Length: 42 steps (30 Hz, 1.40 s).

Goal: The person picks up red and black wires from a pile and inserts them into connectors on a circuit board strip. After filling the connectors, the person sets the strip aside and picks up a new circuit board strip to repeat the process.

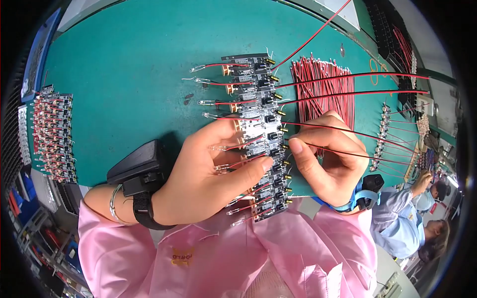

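Note:
My left hand (198, 184) grips a long strip of small black circuit boards (258, 94), thumb on top and fingers underneath. Clear LEDs (204, 103) on short red and black leads stick out along its left edge, beside round copper-coloured parts. Small gold cylinders line the right edge. Several long red-and-black wires (357, 78) run off that edge to the right. Close to the edge, my right hand (333, 154) has thumb and forefinger pinched on one such wire (348, 153); its very tip is too small to make out. The right hand's other fingers are curled.
A thick bundle of red-and-black wires (323, 82) lies on the green mat (124, 64) behind my right hand. Stacked populated boards (52, 134) stand at the far left. Another wired strip (382, 136) and rubber bands (373, 64) lie right. Another person (402, 223) sits at the right.

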### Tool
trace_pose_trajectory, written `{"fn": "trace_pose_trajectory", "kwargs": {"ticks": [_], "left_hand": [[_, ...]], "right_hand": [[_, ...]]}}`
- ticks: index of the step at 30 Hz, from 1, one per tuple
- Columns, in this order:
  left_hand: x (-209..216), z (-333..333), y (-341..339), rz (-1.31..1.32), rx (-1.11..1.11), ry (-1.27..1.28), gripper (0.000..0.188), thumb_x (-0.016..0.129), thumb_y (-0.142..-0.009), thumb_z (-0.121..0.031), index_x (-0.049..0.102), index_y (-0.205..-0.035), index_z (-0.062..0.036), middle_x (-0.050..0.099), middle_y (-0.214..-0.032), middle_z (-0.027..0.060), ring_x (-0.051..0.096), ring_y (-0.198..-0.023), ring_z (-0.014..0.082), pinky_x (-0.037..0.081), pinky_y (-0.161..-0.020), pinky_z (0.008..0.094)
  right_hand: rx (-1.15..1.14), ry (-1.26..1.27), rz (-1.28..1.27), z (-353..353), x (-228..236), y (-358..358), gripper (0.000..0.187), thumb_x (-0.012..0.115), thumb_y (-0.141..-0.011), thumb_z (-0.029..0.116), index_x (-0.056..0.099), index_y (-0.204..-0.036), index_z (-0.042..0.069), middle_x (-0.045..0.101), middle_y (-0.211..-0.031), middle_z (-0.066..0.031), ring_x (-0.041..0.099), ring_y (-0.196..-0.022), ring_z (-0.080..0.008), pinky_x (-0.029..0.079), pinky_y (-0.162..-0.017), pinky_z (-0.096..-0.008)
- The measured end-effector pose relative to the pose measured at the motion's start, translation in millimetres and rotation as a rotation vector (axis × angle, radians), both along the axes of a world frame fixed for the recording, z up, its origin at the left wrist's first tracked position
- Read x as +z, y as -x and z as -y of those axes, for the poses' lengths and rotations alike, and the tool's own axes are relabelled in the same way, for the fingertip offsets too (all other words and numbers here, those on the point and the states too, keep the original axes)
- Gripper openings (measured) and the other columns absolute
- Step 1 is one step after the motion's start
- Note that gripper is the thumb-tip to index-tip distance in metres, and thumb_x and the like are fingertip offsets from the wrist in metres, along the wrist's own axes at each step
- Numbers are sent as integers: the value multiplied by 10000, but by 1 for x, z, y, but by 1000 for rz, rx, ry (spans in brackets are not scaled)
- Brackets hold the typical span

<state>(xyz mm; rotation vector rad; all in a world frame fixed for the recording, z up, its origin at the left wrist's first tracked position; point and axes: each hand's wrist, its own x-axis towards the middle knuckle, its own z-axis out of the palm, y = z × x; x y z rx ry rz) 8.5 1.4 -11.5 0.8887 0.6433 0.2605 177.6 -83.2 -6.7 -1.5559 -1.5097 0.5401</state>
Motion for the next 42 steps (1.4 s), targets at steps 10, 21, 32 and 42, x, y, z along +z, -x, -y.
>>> {"fn": "trace_pose_trajectory", "kwargs": {"ticks": [10,21,32,42], "left_hand": [[0,1,0,12,1,-10,329,591,-749,-7,459,-1051,4,551,-973,56,529,-874,98,448,-716,226],[-5,4,1,24,12,-53,330,590,-750,-7,456,-1051,2,542,-979,46,526,-877,92,453,-701,217],[-5,4,2,-3,-8,-36,307,579,-755,-5,459,-1038,-1,536,-980,41,524,-863,88,450,-706,225],[-11,4,3,35,-6,-51,296,577,-753,-2,463,-1026,0,538,-971,49,526,-856,87,445,-719,233]], "right_hand": [[-19,19,45,0,4,3,128,665,-610,-23,599,-719,-6,568,-676,-93,512,-570,-188,386,-525,-274],[-45,-11,73,1,1,5,125,669,-600,-27,594,-697,1,562,-637,-87,513,-568,-192,384,-526,-276],[-7,33,104,0,6,6,121,665,-604,-27,592,-696,2,558,-668,-91,511,-595,-193,400,-536,-278],[20,53,97,-2,7,7,124,656,-598,-34,590,-696,2,554,-664,-92,507,-592,-201,399,-544,-277]]}}
